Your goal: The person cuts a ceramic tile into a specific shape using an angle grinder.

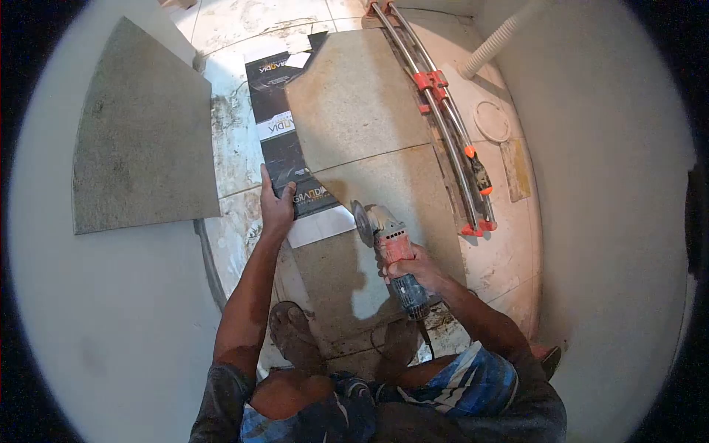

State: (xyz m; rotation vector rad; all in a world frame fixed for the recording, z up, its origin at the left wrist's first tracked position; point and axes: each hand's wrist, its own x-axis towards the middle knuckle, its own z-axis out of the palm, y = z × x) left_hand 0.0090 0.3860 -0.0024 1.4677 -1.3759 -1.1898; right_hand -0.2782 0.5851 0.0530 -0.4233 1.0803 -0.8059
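White walls (pixel 620 184) at 3 and 9 o'clock; dirty tiled floor (pixel 236 140) between; grey tile (pixel 144 133) leaning at 10.

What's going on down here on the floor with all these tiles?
A person crouches over a grey floor tile. The right hand grips an angle grinder, its disc at the tile's left edge. The left hand presses on a black printed carton lying beside the tile. A bare foot rests near the tile's lower end. A manual tile cutter lies to the right, and another tile leans against the wall on the left.
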